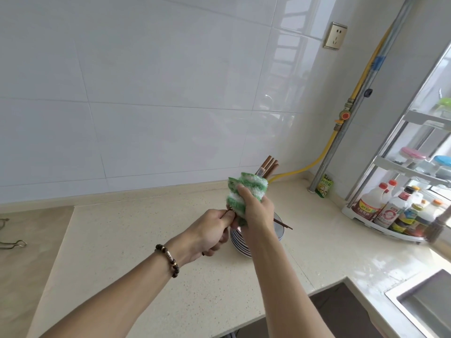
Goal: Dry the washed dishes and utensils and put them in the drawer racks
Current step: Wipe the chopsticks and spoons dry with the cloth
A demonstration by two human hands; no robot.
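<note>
My right hand (pixel 256 211) grips a green and white cloth (pixel 246 191) wrapped around a bundle of brown chopsticks (pixel 268 167), whose thick ends stick up out of the cloth. My left hand (pixel 210 230) pinches the thin lower ends of the bundle just left of the cloth. Both hands hover above a stack of blue-rimmed plates (pixel 240 242) on the beige counter (pixel 146 240). More chopsticks (pixel 284 224) lie across the top plate, partly hidden by my right wrist.
A white corner rack (pixel 380 228) with sauce bottles stands at the right. A steel sink (pixel 424 303) is at the lower right. A yellow gas hose (pixel 324 154) and a metal pipe run down the wall corner. Metal tongs (pixel 14 243) lie at far left.
</note>
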